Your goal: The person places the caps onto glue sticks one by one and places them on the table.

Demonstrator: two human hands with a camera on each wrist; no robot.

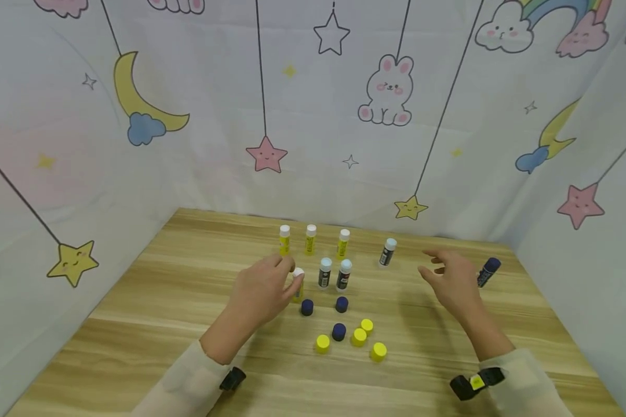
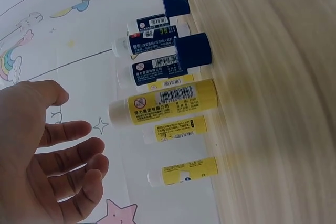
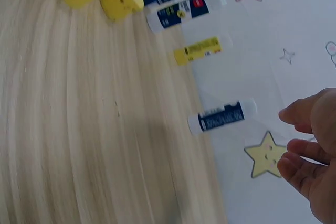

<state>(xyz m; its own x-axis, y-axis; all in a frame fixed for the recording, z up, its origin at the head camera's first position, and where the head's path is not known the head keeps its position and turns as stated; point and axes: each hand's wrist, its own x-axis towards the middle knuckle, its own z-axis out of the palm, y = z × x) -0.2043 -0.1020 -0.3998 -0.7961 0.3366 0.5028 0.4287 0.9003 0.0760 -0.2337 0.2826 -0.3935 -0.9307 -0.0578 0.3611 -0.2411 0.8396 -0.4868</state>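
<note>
Standing uncapped just beside the left hand (image 1: 263,286), the near yellow stick (image 2: 169,104) had its pale top bare and its base on the tabletop (image 1: 162,289). That hand was relaxed, its fingers softly bent and a gap between them and the stick, so it had hold of nothing. A sideways brush of the thumb looked the likeliest trouble, since so narrow an upright could tip easily and might strike the blue cap (image 1: 306,307) near its base. Touching the bare top could also leave glue on the skin, if any was exposed; that was too small to tell. To its right, two blue sticks (image 1: 324,274) stood uncapped and close together, so a knock to one could topple the other. Nearer the person, four yellow caps (image 1: 378,351) and two more blue caps (image 1: 338,332) were loose, and a dragging sleeve could scatter them. The right hand (image 1: 451,281) hung with thumb and fingers parted, holding nothing, between a lone blue stick (image 1: 388,253) and the capped stick (image 1: 488,272); a careless outward swing could have knocked the latter over.
</note>
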